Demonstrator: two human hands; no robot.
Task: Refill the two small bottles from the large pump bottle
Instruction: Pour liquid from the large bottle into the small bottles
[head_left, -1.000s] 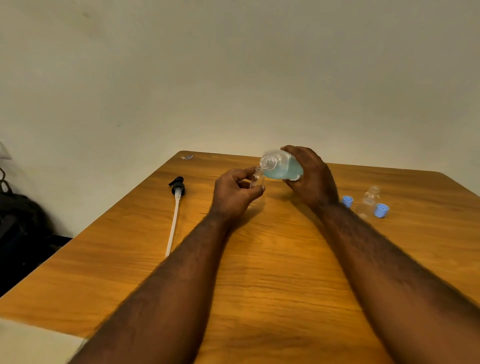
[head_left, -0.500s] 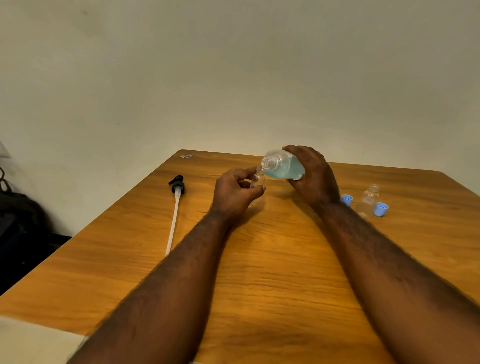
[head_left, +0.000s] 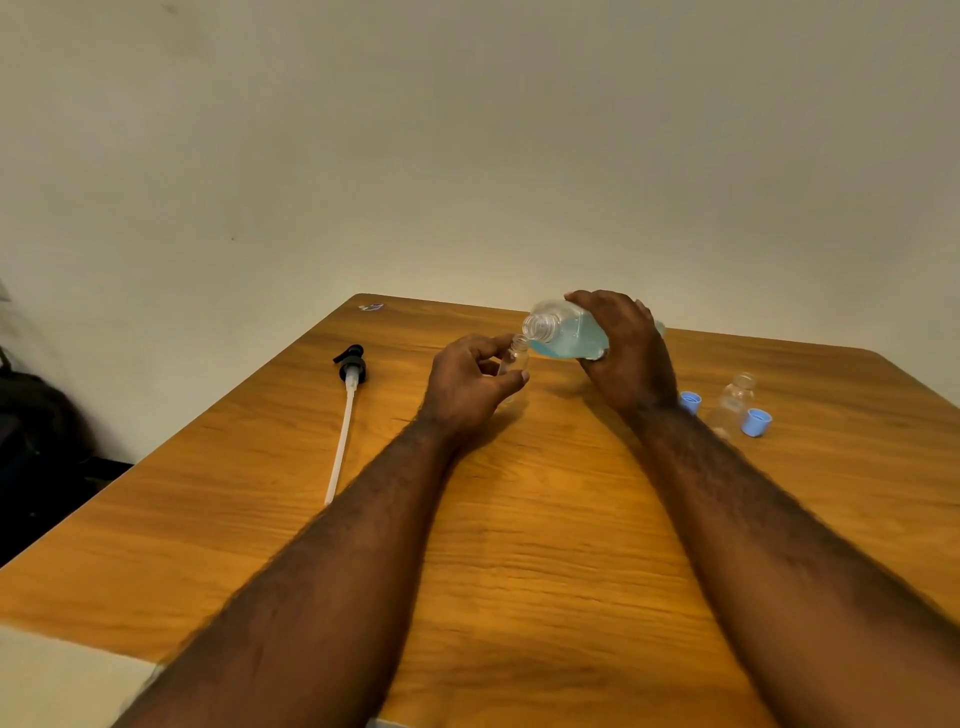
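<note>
tipping the large bottle over the small one

my right hand (head_left: 628, 353) is gripping the large bottle (head_left: 566, 332) around its body, fingers curled over the top and thumb underneath. i am holding it above the far middle of the bench (head_left: 545, 545), with its long axis lying almost level. its open threaded neck is pointing left and a little down. the blue liquid is pooling along the lower side and reaching toward the neck.

my left hand (head_left: 467, 384) is pinching the small bottle (head_left: 516, 358) between thumb and fingertips. i am keeping it roughly upright with its open mouth facing up, just under the lip of the large bottle's neck. whether the two rims are touching, i cannot tell.

the pump (head_left: 350, 366) is lying on the bench well to the left, black head at the far end and white tube running toward me. off to the right, the second small bottle (head_left: 735, 397) is sitting uncapped between the left blue cap (head_left: 691, 402) and the right blue cap (head_left: 756, 422), each just beside it.
</note>
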